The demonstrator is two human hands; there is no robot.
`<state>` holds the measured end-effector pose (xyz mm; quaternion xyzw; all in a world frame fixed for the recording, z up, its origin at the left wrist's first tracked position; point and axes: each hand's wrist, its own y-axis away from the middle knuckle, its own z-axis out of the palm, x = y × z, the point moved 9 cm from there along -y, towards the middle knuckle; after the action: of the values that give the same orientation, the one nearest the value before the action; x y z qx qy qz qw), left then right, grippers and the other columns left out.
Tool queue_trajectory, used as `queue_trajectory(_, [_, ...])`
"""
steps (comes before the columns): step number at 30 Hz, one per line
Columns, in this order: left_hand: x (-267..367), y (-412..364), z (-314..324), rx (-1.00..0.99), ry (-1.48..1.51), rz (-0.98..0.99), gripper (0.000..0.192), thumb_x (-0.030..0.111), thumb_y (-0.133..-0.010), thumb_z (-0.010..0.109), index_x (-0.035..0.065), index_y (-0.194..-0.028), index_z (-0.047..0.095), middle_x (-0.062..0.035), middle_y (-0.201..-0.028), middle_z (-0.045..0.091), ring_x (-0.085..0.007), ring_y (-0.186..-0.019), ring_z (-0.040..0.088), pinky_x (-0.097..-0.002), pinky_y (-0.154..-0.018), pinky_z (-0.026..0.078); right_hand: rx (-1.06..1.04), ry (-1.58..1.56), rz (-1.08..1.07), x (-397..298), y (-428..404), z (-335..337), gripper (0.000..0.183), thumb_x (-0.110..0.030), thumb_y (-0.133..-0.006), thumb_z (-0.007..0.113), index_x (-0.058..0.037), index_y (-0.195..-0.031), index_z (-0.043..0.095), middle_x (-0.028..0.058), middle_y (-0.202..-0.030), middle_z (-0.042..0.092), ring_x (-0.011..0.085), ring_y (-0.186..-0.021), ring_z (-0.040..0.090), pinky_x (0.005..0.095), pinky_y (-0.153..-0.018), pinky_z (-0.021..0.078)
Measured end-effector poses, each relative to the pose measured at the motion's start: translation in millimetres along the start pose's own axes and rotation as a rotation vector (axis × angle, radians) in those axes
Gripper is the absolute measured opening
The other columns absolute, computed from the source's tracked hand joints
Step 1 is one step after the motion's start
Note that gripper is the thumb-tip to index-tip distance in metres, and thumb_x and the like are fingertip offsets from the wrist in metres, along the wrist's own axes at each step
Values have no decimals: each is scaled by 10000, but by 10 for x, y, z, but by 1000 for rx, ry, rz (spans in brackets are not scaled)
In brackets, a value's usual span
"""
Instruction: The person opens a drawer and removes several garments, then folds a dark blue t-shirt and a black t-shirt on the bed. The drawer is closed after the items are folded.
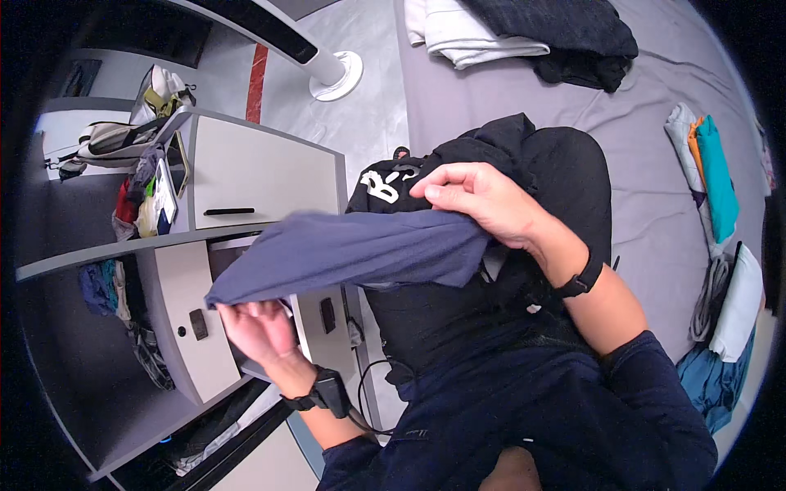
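Note:
A blue-grey cloth garment [350,248] is stretched out above my lap, its exact kind hard to tell. My left hand [261,328] grips its lower left corner, with the fingers partly under the fabric. My right hand [470,196] is at the garment's right end, thumb and fingers curled; whether they pinch the fabric cannot be seen. Black clothing with a white print [381,187] lies over my legs, beneath the garment.
Folded dark and white clothes [491,37] lie on the grey bedsheet [645,159]. Rolled clothes, one teal [715,178], line the bed's right side. On the left are a cabinet [264,172] and open shelves with bags and clothes. A white column-shaped appliance [328,70] stands on the floor.

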<state>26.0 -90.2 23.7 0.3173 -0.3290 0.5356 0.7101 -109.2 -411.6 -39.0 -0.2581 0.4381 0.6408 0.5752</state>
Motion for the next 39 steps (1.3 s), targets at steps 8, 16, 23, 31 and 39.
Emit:
queue_trajectory(8, [277,16,-220,51,-1,72,433,379,-1087,350,62,-931,599,-26,-696,497,-142,-607,426,-296,-582,381,-204,313,48,-65,117,7,317,-200,-902,730,35,-1112,695,31,-906,704,72,-820,619,227,-779,492])
queue_trajectory(16, [220,136,-382,7,-108,36,410,359,-1066,341,62,-972,608,-90,-814,639,-162,-535,435,-286,-531,371,16,116,-85,-126,59,-156,223,-205,-989,622,-2,-1054,689,-20,-920,662,60,-847,573,238,-795,470])
queue_trajectory(23, [185,229,-275,-37,-478,91,281,225,-967,446,26,-1108,585,-118,-1020,653,-161,-756,575,-234,-649,440,-1,-67,-132,-177,66,-169,192,-206,-1025,538,-35,-1052,622,-24,-957,620,58,-896,554,239,-853,453])
queue_trajectory(31, [229,1311,2002,-1002,-59,9,384,199,-916,564,-4,-1241,537,-149,-1154,634,-208,-962,592,-363,-864,473,-93,-137,-139,-135,47,-130,195,-113,-959,474,-3,-1037,615,14,-981,620,91,-941,557,244,-892,434])
queue_trajectory(39, [-222,1783,2509,-1184,311,-313,291,156,-938,542,-36,-1149,596,-143,-1072,668,-196,-913,627,-329,-846,494,-42,-290,-168,-84,56,-334,218,-146,-920,420,0,-983,569,56,-947,604,153,-906,574,290,-876,455])
